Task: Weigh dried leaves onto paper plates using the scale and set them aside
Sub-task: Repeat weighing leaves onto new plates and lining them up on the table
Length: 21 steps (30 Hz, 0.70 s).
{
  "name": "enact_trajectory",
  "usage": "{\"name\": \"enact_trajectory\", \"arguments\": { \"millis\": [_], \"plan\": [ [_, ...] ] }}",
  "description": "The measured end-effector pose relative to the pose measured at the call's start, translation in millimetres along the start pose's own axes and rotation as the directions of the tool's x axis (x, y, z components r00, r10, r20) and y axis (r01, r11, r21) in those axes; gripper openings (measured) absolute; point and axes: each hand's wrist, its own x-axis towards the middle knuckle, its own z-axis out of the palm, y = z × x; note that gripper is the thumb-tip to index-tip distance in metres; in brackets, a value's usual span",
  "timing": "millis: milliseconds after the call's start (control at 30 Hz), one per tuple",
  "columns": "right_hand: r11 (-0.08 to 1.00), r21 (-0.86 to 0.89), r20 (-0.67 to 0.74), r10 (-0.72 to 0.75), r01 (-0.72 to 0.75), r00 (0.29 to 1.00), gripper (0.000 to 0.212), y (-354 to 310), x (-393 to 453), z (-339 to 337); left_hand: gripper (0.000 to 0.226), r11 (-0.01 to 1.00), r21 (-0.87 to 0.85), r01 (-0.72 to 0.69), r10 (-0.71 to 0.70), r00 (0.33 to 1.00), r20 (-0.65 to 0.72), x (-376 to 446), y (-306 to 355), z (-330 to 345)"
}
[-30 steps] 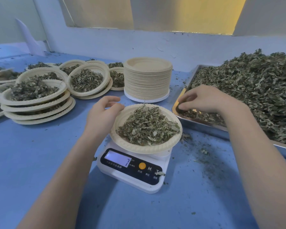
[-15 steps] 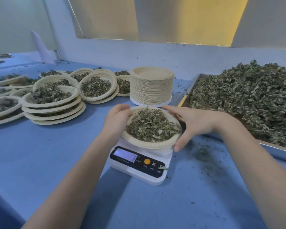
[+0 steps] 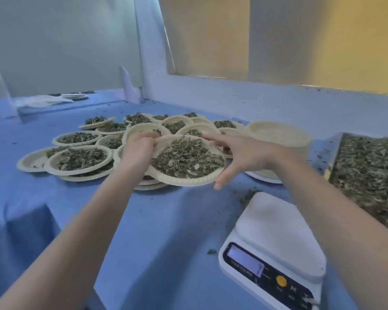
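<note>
A weighed plate of dried leaves is being set among the finished plates.

Nearest, at 5 o'clock, the scale (image 3: 276,249) stands bare. At centre, the left hand (image 3: 137,151) grips the near-left rim of the filled paper plate (image 3: 186,161), while the right hand (image 3: 238,156) cups its right edge with fingers spread. Beyond, at 11 o'clock, many filled plates (image 3: 81,156) lie stacked. The empty plate stack (image 3: 278,136) at 1 o'clock and the leaf tray (image 3: 367,171) at 3 o'clock suggest much weighing remains.
</note>
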Motion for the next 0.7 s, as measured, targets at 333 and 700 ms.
{"name": "enact_trajectory", "arguments": {
  "millis": [333, 700],
  "plan": [
    [0.994, -0.052, 0.076, -0.089, 0.094, 0.993, 0.119, -23, 162, 17, 0.029, 0.991, 0.132, 0.019, -0.014, 0.999, -0.044, 114, -29, -55],
    [0.989, -0.146, 0.230, -0.006, 0.041, 0.973, 0.138, -9, 193, 32, 0.028, 0.976, 0.210, 0.056, -0.051, 0.998, -0.031, 140, -84, -46]
  ]
}}
